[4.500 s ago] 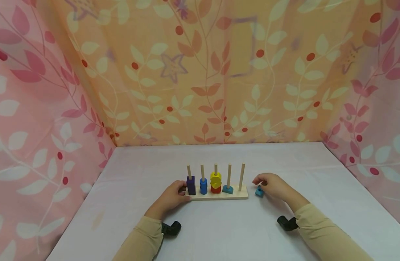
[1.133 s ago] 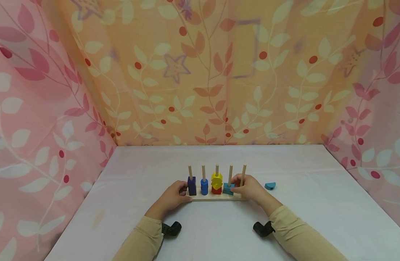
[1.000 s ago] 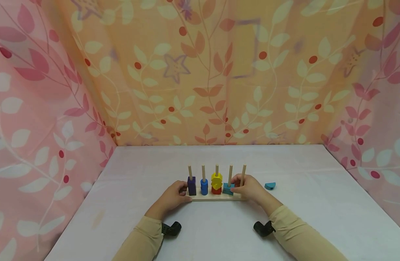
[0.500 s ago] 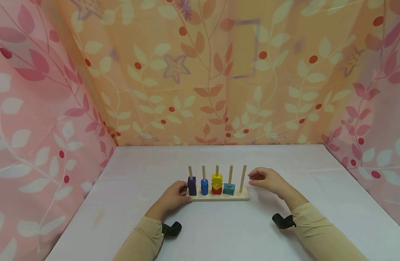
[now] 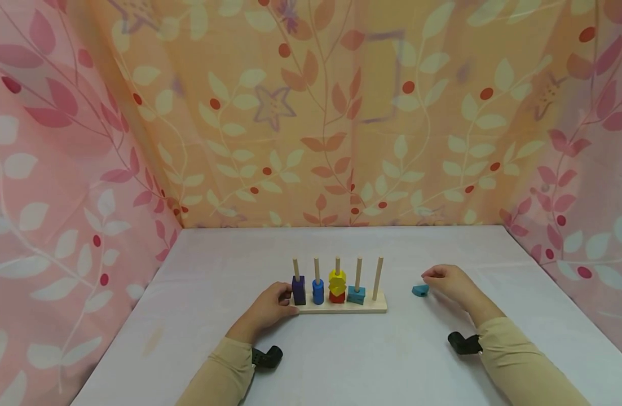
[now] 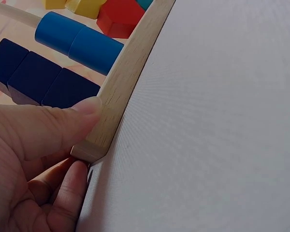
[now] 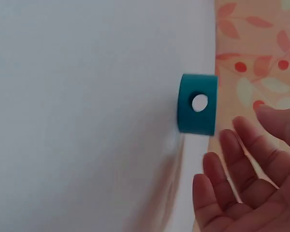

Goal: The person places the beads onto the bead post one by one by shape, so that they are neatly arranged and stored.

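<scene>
A wooden peg stacker with upright pegs stands on the white table. Its left end is held by my left hand, the thumb on the front edge and fingers curled at the end. Dark blue square blocks fill the leftmost peg, blue cylinders the second. Yellow blocks sit over a red one on the third. Two teal blocks lie crosswise on the fourth. A loose teal half-round block with a hole is close to my right hand, whose relaxed fingers seem apart from it.
The rightmost peg is bare. White cloth covers the table, with patterned curtains behind and at both sides. A black wrist camera is worn on each forearm.
My right hand set a teal block on the fourth peg, let it go and moved right to the loose teal block. My left hand stayed on the stacker's end.
</scene>
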{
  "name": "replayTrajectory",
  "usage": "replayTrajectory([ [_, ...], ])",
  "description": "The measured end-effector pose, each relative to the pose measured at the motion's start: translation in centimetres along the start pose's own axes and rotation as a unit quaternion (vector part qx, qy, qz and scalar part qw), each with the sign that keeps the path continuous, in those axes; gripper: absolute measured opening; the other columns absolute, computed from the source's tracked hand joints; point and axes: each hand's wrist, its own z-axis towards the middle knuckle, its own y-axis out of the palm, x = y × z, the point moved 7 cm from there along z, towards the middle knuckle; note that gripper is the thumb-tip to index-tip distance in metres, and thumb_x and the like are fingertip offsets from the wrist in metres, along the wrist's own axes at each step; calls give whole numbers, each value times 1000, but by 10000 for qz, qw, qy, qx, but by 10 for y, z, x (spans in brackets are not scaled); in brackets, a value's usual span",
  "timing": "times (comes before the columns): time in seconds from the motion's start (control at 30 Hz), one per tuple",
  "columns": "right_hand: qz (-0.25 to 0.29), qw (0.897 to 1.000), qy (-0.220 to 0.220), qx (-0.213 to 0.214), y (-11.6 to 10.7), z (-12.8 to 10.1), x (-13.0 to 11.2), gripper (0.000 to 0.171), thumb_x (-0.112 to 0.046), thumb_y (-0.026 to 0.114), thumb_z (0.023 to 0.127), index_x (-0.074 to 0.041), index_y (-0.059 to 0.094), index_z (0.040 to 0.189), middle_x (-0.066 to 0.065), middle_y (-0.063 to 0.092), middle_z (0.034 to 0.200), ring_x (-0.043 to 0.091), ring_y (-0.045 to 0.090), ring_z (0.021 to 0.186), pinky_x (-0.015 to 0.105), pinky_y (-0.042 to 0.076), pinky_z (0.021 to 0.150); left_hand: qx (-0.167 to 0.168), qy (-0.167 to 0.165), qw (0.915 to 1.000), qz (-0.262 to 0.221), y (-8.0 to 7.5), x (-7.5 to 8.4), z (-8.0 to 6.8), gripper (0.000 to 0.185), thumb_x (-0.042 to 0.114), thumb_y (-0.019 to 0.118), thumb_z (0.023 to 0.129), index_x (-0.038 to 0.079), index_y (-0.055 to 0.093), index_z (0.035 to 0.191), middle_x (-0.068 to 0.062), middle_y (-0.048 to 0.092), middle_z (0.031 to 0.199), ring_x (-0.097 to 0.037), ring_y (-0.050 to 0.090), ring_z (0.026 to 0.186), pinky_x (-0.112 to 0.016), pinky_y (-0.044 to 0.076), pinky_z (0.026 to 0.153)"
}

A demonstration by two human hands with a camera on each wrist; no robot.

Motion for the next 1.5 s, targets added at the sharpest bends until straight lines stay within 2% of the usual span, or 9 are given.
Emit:
replayTrajectory([
  [0.2, 154, 9979, 568, -263, 6, 1, 17, 27, -17, 64, 84, 1, 61, 105, 7, 58, 91, 22, 49, 77, 29, 44, 62, -26, -10, 10000, -33, 0, 3, -1, 48, 14, 75, 75, 0, 53, 116, -9, 53, 108, -22, 53, 101, -37, 47, 89],
  [0.37, 132, 9977, 590, -305, 8, 2, 21, 25, -16, 68, 81, -1, 64, 101, 5, 60, 90, 20, 50, 77, 29, 45, 62, -27, 14, 10000, 25, 0, 3, 0, 49, 15, 75, 75, 0, 53, 116, -8, 53, 108, -21, 53, 100, -37, 46, 89],
  [0.57, -190, 9993, 77, -320, 12, 3, 14, 15, -14, 70, 78, -5, 64, 90, 4, 60, 87, 19, 50, 79, 28, 43, 64, -24, 64, 10000, 64, 1, 3, 1, 49, 15, 75, 74, 0, 54, 116, -8, 53, 106, -20, 53, 99, -36, 47, 88],
  [0.73, -50, 9987, -406, -317, 16, 1, 6, 13, -4, 69, 73, -3, 60, 82, 5, 59, 81, 17, 51, 72, 29, 42, 62, -49, 96, 9999, 56, 1, 2, 1, 50, 14, 75, 74, 0, 53, 116, -8, 53, 107, -20, 53, 100, -36, 47, 88],
  [0.83, -4, 9986, -441, -283, 18, -1, 4, 13, -2, 69, 73, -4, 57, 79, 5, 58, 79, 17, 50, 70, 29, 42, 60, -57, 108, 9999, 79, 1, 2, 1, 50, 14, 75, 74, 0, 53, 116, -8, 53, 108, -20, 53, 100, -36, 47, 88],
  [1.03, -226, 9989, -270, -307, 21, -2, 5, 22, -3, 70, 74, -3, 59, 92, 7, 57, 86, 19, 50, 76, 28, 44, 62, -18, 95, 9999, 73, 1, 3, 1, 48, 14, 76, 74, 0, 54, 115, -8, 53, 106, -21, 53, 99, -36, 47, 88],
  [1.27, -687, 9961, -363, -416, 22, -3, 3, 17, -6, 69, 75, -5, 61, 89, 5, 57, 81, 19, 50, 72, 29, 44, 61, -29, 7, 10000, 33, 2, 1, 1, 48, 14, 75, 74, 1, 54, 115, -8, 53, 106, -20, 52, 100, -35, 47, 89],
  [1.4, -632, 9971, -313, -269, 18, -3, -5, 18, -13, 67, 80, -6, 63, 97, 5, 59, 88, 21, 51, 80, 31, 45, 66, -9, 51, 10000, -8, 1, 1, 1, 49, 13, 75, 74, 0, 54, 115, -9, 53, 108, -22, 53, 101, -36, 47, 89],
  [1.5, -399, 9979, -500, -45, 9, -4, -21, 25, -19, 65, 84, -5, 62, 105, 7, 60, 94, 23, 52, 87, 35, 47, 73, -3, 20, 10000, -50, 1, 0, 0, 49, 13, 75, 74, 0, 53, 116, -10, 53, 109, -22, 53, 102, -37, 46, 89],
])
